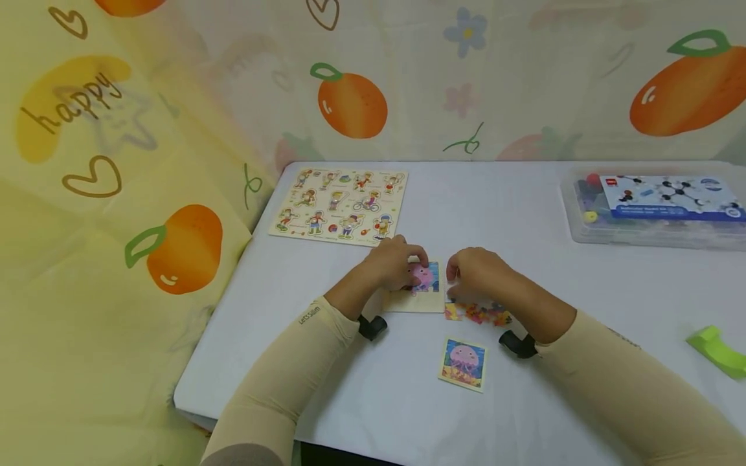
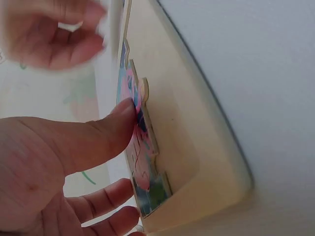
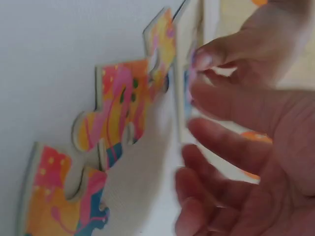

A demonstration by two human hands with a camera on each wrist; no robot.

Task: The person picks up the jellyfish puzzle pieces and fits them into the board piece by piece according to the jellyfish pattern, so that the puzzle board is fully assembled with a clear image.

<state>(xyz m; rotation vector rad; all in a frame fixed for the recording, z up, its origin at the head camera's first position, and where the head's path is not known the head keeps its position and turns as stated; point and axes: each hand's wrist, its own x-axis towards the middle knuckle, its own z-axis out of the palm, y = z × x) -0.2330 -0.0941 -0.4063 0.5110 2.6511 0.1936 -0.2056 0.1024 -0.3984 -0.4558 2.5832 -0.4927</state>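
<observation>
My left hand [image 1: 397,264] rests on a small wooden jigsaw board [image 1: 416,303], its thumb pressing joined puzzle pieces [image 2: 142,162] that show a pink jellyfish on blue. The lower part of the board is bare wood. Just to the right, my right hand [image 1: 480,275] hovers with loosely bent fingers; no piece shows between them in the right wrist view. Beneath it lie several loose jigsaw pieces [image 3: 125,103] in orange, pink and yellow, partly hidden by the hand in the head view. A jellyfish picture card [image 1: 463,364] lies nearer the front of the table.
Behind the left hand lies a wooden board with children's figures [image 1: 340,204]. A clear plastic box [image 1: 658,236] with a blue-and-white label stands at the back right. A bright green curved piece [image 1: 718,351] is at the right edge. Fruit-printed curtains hang behind the white table [image 1: 495,200].
</observation>
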